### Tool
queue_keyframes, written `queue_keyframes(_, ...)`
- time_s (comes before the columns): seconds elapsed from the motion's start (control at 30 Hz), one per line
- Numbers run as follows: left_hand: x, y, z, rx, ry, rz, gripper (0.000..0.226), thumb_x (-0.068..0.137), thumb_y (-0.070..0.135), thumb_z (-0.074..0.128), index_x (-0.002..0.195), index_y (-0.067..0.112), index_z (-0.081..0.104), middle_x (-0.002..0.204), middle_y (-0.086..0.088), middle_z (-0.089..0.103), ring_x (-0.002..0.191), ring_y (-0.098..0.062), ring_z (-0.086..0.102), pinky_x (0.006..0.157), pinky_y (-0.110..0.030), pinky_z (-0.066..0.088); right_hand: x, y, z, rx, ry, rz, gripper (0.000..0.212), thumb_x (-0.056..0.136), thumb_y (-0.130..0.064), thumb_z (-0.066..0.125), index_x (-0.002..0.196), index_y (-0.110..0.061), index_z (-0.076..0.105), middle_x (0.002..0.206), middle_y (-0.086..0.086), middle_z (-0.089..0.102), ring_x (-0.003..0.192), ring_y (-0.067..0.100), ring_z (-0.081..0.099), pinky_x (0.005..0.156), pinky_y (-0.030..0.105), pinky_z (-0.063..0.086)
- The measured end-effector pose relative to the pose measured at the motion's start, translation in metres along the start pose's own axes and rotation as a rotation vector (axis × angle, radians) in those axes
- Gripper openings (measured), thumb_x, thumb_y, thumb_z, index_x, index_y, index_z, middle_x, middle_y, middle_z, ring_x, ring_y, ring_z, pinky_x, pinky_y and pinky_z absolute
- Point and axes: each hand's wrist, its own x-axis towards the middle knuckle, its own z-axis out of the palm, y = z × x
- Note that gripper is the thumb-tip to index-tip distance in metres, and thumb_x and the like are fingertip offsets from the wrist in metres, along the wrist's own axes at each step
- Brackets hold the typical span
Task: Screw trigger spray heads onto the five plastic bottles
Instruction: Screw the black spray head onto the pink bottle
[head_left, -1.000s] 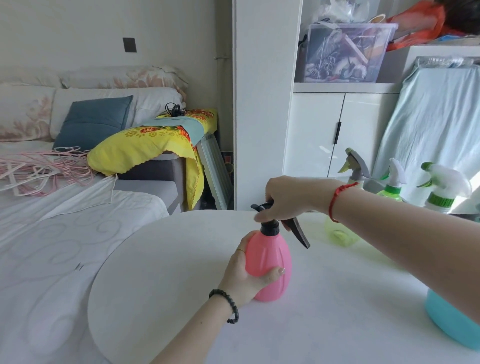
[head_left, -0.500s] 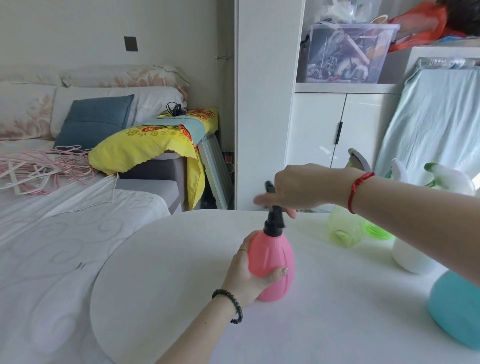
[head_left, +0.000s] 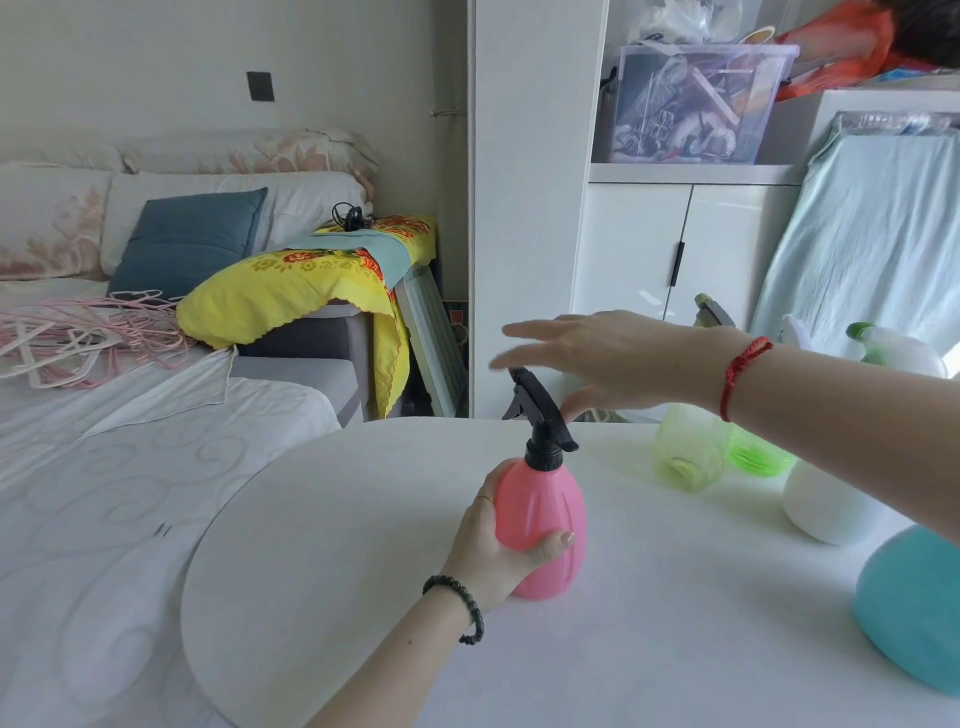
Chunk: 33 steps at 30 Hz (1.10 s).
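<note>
Since a moment ago the right hand (head_left: 608, 358) has been lifted off the black plastic trigger spray head (head_left: 537, 410), which was being gripped and turned then; it is now being held flat above and just behind the head, fingers spread wide and holding nothing; the head is being left standing on the neck of the pink ribbed plastic bottle (head_left: 543, 525), its nozzle pointing up and away to the left; whether the collar is fully tight cannot be told. The pink bottle is being kept upright near the middle of the round white table (head_left: 322, 571), clasped round its lower body by the left hand (head_left: 493, 551).

Further out, to the right, four more bottles are being partly shown: a translucent yellow-green bottle (head_left: 685, 452), a bright green one (head_left: 756, 454) just behind it, a white round bottle (head_left: 826, 501) and a teal round bottle (head_left: 909, 608) at the frame's edge; trigger heads are being glimpsed above the forearm, so these are being judged as probably fitted already, although the necks are hidden; the pink bottle is therefore being judged the last, or nearly so.
</note>
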Motion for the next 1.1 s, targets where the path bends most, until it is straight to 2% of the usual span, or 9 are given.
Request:
queue_keyframes(0.1, 0.000, 0.000, 0.000, 0.003, 0.010, -0.003, 0.072, 0.049, 0.056, 0.070, 0.111, 0.057, 0.032, 0.122, 0.014, 0.053, 0.114, -0.006, 0.051, 0.096, -0.025, 0.041, -0.001, -0.007, 0.003, 0.003, -0.002, 0.019, 0.033, 0.086, -0.045, 0.053, 0.109, -0.024, 0.061, 0.101, -0.001, 0.061, 0.099, 0.022, 0.055, 0.077, 0.032, 0.045)
queue_keyframes(0.17, 0.000, 0.001, 0.000, 0.006, 0.000, -0.005, 0.072, 0.050, 0.056, 0.070, 0.110, 0.057, 0.032, 0.122, 0.015, 0.053, 0.114, -0.006, 0.051, 0.097, -0.026, 0.041, -0.001, -0.008, 0.004, 0.097, -0.027, 0.118, 0.038, 0.084, -0.049, 0.053, 0.106, -0.019, 0.062, 0.077, -0.004, 0.049, 0.079, 0.021, 0.050, 0.067, 0.029, 0.039)
queue_keyframes(0.33, 0.002, 0.001, -0.001, 0.023, -0.032, -0.003, 0.071, 0.050, 0.056, 0.070, 0.111, 0.056, 0.032, 0.118, 0.018, 0.054, 0.113, -0.004, 0.052, 0.096, -0.024, 0.042, -0.001, -0.012, 0.002, 0.166, -0.036, 0.195, 0.040, 0.082, -0.044, 0.058, 0.112, -0.018, 0.058, 0.089, 0.000, 0.048, 0.081, 0.023, 0.048, 0.062, 0.028, 0.037)
queue_keyframes(0.63, -0.003, 0.007, 0.003, 0.056, 0.014, -0.028, 0.069, 0.059, 0.048, 0.076, 0.108, 0.057, 0.028, 0.119, 0.019, 0.050, 0.113, -0.009, 0.049, 0.092, -0.024, 0.037, -0.010, -0.016, 0.020, 0.372, 0.160, 0.298, 0.023, 0.082, -0.036, 0.062, 0.095, -0.018, 0.066, 0.061, -0.008, 0.043, 0.075, 0.023, 0.051, 0.048, 0.024, 0.032)
queue_keyframes(0.7, -0.005, 0.011, 0.007, 0.074, 0.041, -0.030, 0.074, 0.061, 0.045, 0.077, 0.115, 0.053, 0.025, 0.122, 0.015, 0.049, 0.115, -0.011, 0.047, 0.093, -0.025, 0.037, -0.015, -0.019, 0.026, 0.448, 0.206, 0.330, 0.022, 0.083, -0.033, 0.060, 0.099, -0.018, 0.065, 0.068, -0.005, 0.051, 0.080, 0.023, 0.052, 0.054, 0.028, 0.036)
queue_keyframes(0.77, -0.008, 0.011, 0.010, 0.086, 0.041, -0.031, 0.081, 0.064, 0.044, 0.075, 0.127, 0.046, 0.023, 0.130, 0.012, 0.046, 0.121, -0.012, 0.044, 0.099, -0.027, 0.036, -0.020, -0.022, 0.039, 0.450, 0.245, 0.357, 0.033, 0.086, -0.033, 0.057, 0.116, -0.018, 0.058, 0.104, 0.005, 0.061, 0.105, 0.026, 0.052, 0.075, 0.031, 0.039)
queue_keyframes(0.87, -0.018, 0.013, 0.012, 0.024, -0.001, -0.025, 0.077, 0.073, 0.055, 0.058, 0.136, 0.041, 0.014, 0.145, 0.013, 0.030, 0.135, -0.006, 0.028, 0.111, -0.027, 0.025, -0.039, -0.035, 0.071, 0.547, 0.375, 0.451, 0.066, 0.088, -0.035, 0.053, 0.144, -0.020, 0.021, 0.155, 0.006, 0.013, 0.143, 0.021, 0.012, 0.116, 0.036, 0.016)
queue_keyframes(0.97, -0.027, 0.014, 0.010, -0.083, 0.062, -0.043, 0.050, 0.091, 0.037, 0.043, 0.137, 0.034, 0.024, 0.144, 0.009, 0.030, 0.135, -0.007, 0.028, 0.109, -0.024, 0.024, -0.062, -0.061, 0.109, 0.885, 0.576, 0.580, 0.076, 0.087, -0.031, 0.056, 0.146, -0.017, 0.010, 0.156, 0.000, 0.009, 0.144, 0.014, 0.007, 0.118, 0.032, 0.013)
queue_keyframes(1.1, -0.026, 0.010, 0.010, -0.146, 0.125, -0.073, 0.035, 0.088, 0.032, 0.046, 0.119, 0.043, 0.036, 0.141, 0.004, 0.041, 0.123, -0.007, 0.044, 0.096, -0.019, 0.037, -0.074, -0.098, 0.159, 1.213, 0.449, 0.600, 0.085, 0.080, -0.033, 0.065, 0.144, -0.022, 0.009, 0.146, -0.010, 0.024, 0.138, 0.011, 0.027, 0.110, 0.022, 0.022)
